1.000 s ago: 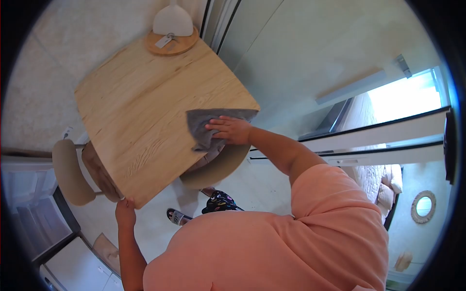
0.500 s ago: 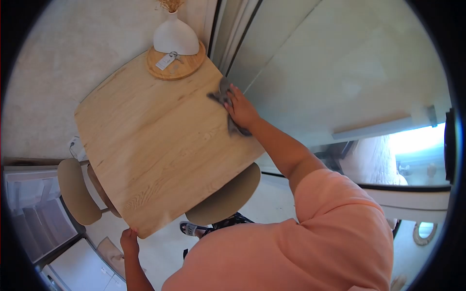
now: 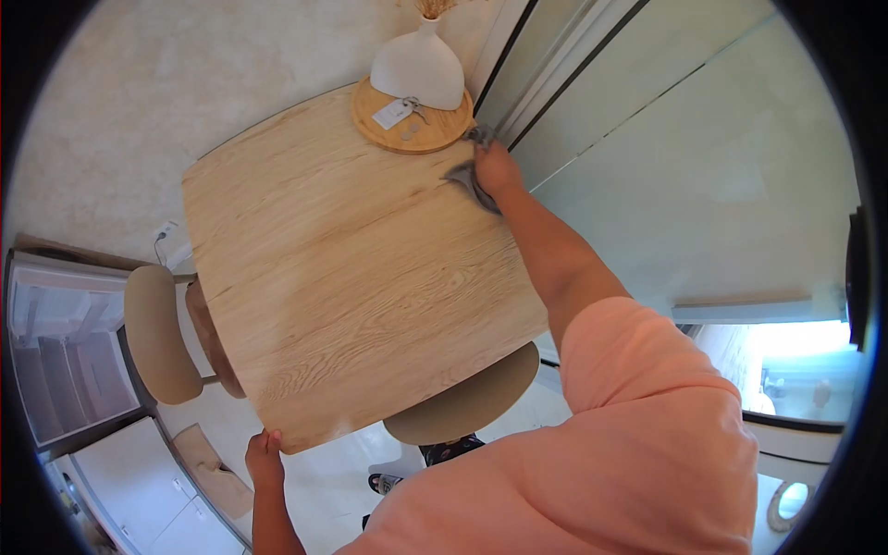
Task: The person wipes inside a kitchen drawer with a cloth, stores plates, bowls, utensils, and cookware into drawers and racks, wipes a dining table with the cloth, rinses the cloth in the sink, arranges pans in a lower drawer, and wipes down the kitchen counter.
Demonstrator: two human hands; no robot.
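"How is the right arm [image 3: 555,250] placed?"

"Reaching forward along the table's [image 3: 351,240] right edge, nearly straight. The right hand [image 3: 498,169] is closed over the cloth [image 3: 473,183], most of its fingers out of sight."

"And the left hand [image 3: 265,460]?"

"At the table's near left corner, fingers bent, tips touching the edge. Whether it grips there, I can't tell."

"How does the cloth look?"

"Grey, crumpled, a little blurred. It's on the table's right edge, towards the far end: one bunch pokes out ahead of the hand, just beside the tray [image 3: 446,132], and a loose flap trails beside the wrist."

"What's on the tray?"

"It's round and wooden, at the table's far end, bearing a white vase [image 3: 416,69] and a pale tag [image 3: 392,114]. Dried stems [image 3: 435,7] rise from the vase's narrow neck."
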